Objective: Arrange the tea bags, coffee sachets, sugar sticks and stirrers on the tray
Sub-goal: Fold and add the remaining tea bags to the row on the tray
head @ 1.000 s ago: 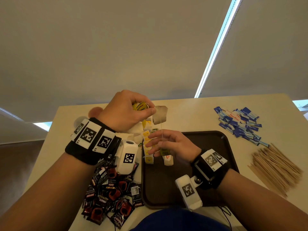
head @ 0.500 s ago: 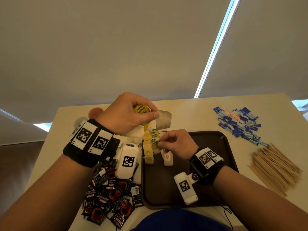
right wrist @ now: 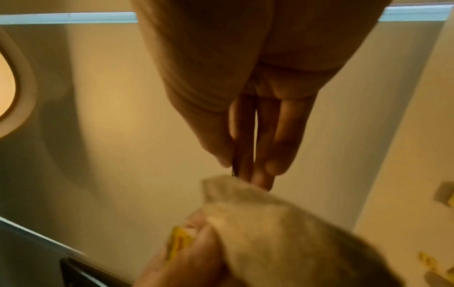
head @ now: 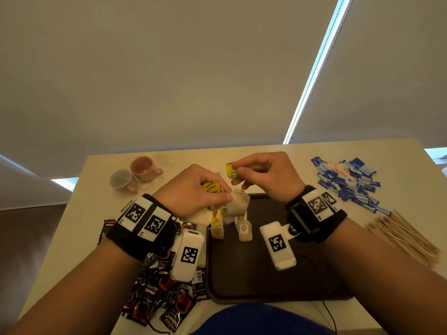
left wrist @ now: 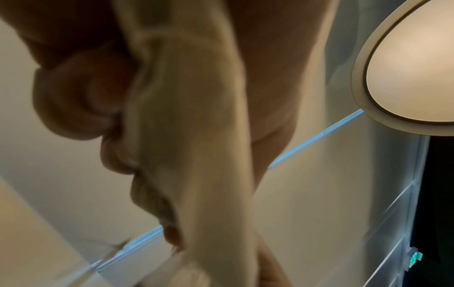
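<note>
At the worktop's [head: 72, 213] far left corner stand two cups [head: 135, 175], well apart from everything else. Along the near left edge lies a heap of dark coffee sachets [head: 159, 301], touching the left rim of the dark tray [head: 266, 286]. The tray sits at the near edge, middle; most of its floor is bare, with only a short row of tea bags [head: 217, 226] at its far left corner.

The left hand [head: 193, 192] hovers over that corner, knuckles up, its grip curled round a bunch of yellow tea-bag tags and pinching the top of a pale tea bag [head: 238, 204] that hangs down. The right hand [head: 263, 175] is raised beside it above the tray's far rim, thumb and forefinger pinching a green-yellow tag [head: 231, 170]; a thin string runs from it down to the bag.

Toward the far right corner lies a loose pile of blue sugar sticks [head: 348, 182]. Nearer, along the right edge, lies a bundle of wooden stirrers [head: 404, 235], apart from the tray.
</note>
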The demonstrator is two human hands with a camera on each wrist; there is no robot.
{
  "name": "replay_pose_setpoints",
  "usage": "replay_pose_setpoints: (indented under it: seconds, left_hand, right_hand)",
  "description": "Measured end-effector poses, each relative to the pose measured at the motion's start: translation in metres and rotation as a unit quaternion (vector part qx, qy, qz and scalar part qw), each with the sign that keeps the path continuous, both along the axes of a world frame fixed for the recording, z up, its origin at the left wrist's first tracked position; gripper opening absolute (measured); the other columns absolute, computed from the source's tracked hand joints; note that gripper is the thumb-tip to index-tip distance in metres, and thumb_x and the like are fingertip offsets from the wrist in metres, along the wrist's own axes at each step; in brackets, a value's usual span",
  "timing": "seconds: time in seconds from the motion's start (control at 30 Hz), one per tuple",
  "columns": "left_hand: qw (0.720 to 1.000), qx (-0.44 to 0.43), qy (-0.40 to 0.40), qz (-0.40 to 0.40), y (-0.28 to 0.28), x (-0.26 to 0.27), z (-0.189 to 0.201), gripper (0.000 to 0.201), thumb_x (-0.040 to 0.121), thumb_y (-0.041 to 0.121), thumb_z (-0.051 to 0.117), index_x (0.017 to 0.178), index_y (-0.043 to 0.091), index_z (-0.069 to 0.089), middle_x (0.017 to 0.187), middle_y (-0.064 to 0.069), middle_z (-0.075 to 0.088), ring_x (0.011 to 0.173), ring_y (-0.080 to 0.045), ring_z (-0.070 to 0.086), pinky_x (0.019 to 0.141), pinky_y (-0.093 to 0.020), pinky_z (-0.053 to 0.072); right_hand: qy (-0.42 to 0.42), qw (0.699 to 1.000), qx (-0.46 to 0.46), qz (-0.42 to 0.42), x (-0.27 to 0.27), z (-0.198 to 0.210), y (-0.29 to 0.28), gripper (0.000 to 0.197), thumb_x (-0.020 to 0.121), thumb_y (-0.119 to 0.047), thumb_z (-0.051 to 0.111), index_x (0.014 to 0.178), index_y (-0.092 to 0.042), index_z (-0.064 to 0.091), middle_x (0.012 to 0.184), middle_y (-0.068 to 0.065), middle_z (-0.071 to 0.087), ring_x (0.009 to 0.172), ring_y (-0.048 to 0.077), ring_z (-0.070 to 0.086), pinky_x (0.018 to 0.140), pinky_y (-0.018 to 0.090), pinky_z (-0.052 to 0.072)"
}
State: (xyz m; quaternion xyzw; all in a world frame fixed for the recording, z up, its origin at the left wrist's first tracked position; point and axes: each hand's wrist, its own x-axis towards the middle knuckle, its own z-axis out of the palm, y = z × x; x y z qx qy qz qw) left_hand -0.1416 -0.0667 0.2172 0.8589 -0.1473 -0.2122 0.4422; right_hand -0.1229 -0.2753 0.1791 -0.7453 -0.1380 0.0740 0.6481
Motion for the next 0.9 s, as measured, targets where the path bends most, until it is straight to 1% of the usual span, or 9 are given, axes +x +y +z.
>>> replay_pose_setpoints:
  seconds: [0.1,0.2,0.3,0.37,0.47,0.6,0.67,0.77,0.9]
  left_hand:
    - [1.0,-0.009,0.013,0.015,0.0,0.0,-0.006,0.003,0.086,0.021,0.077,0.085,0.018,0.079,0.066,0.014,0.069,0.061,0.0,0.06,0.064,-0.019,0.045]
    - [1.0,-0.009,0.005,0.025,0.0,0.002,-0.009,0.009,0.086,0.022,0.077,0.079,0.026,0.076,0.065,0.011,0.069,0.061,-0.002,0.06,0.064,-0.022,0.046]
    - [0.999,-0.014,-0.003,0.033,0.002,0.004,-0.01,0.02,0.086,0.022,0.077,0.07,0.035,0.073,0.065,0.005,0.069,0.06,-0.006,0.06,0.063,-0.025,0.047]
    - [0.999,-0.017,-0.006,0.038,0.003,0.006,-0.009,0.016,0.086,0.021,0.077,0.073,0.03,0.075,0.064,0.005,0.069,0.059,-0.006,0.059,0.061,-0.021,0.046]
    - [0.999,-0.016,-0.013,0.045,0.004,0.007,-0.005,0.006,0.086,0.021,0.076,0.085,0.015,0.078,0.065,0.004,0.07,0.059,-0.005,0.06,0.059,-0.015,0.047]
    - [0.999,-0.018,-0.016,0.033,0.006,0.009,-0.004,0.004,0.087,0.021,0.075,0.083,0.02,0.076,0.066,0.002,0.07,0.061,-0.008,0.061,0.062,-0.02,0.049]
    - [0.999,-0.015,-0.019,0.027,0.006,0.009,-0.003,0.007,0.087,0.019,0.075,0.081,0.023,0.075,0.065,0.005,0.069,0.061,-0.007,0.061,0.063,-0.021,0.048]
    - [1.0,-0.01,-0.015,0.02,0.004,0.009,-0.001,0.005,0.087,0.019,0.075,0.083,0.021,0.076,0.064,0.008,0.068,0.062,-0.005,0.06,0.063,-0.018,0.048]
    - [1.0,0.0,-0.018,0.008,0.004,0.01,0.001,0.004,0.088,0.019,0.075,0.084,0.02,0.076,0.064,0.015,0.067,0.06,0.001,0.058,0.061,-0.012,0.045]
  right_hand:
    - [-0.007,1.0,0.011,0.001,-0.002,0.005,-0.001,0.027,0.09,-0.001,0.067,0.117,-0.005,0.065,0.084,0.015,0.076,0.078,0.025,0.074,0.069,0.036,0.061]
    - [-0.079,0.997,-0.01,0.003,-0.007,0.007,-0.001,0.014,0.088,-0.007,0.07,0.1,-0.005,0.074,0.092,0.01,0.075,0.083,0.024,0.072,0.074,0.036,0.06]
    - [-0.077,0.997,-0.016,0.014,-0.012,0.008,-0.003,0.011,0.089,-0.006,0.068,0.099,-0.003,0.074,0.08,0.013,0.073,0.066,0.026,0.068,0.06,0.036,0.058]
    - [-0.036,0.998,0.019,0.048,-0.018,0.011,-0.006,0.013,0.093,-0.007,0.064,0.099,0.0,0.072,0.076,0.016,0.072,0.059,0.026,0.067,0.053,0.032,0.055]
    - [-0.018,0.997,0.03,0.071,-0.024,0.012,-0.01,0.017,0.091,-0.013,0.067,0.096,0.003,0.071,0.078,0.018,0.073,0.064,0.029,0.07,0.056,0.032,0.058]
    - [-0.018,0.998,-0.021,0.049,-0.025,0.003,-0.013,0.024,0.088,-0.003,0.069,0.111,-0.003,0.065,0.076,0.017,0.072,0.062,0.03,0.07,0.062,0.039,0.059]
    - [-0.023,0.997,-0.057,0.045,-0.024,0.002,-0.014,0.028,0.088,-0.006,0.07,0.116,-0.006,0.065,0.074,0.009,0.072,0.061,0.024,0.069,0.062,0.032,0.059]
    - [-0.047,0.992,-0.112,0.045,-0.023,0.0,-0.015,0.024,0.089,-0.01,0.069,0.113,-0.007,0.069,0.072,-0.002,0.071,0.063,0.015,0.069,0.065,0.023,0.057]
    - [-0.069,0.987,-0.144,0.038,-0.021,0.001,-0.014,0.016,0.089,-0.01,0.069,0.105,-0.011,0.073,0.08,0.002,0.073,0.068,0.013,0.068,0.07,0.03,0.059]
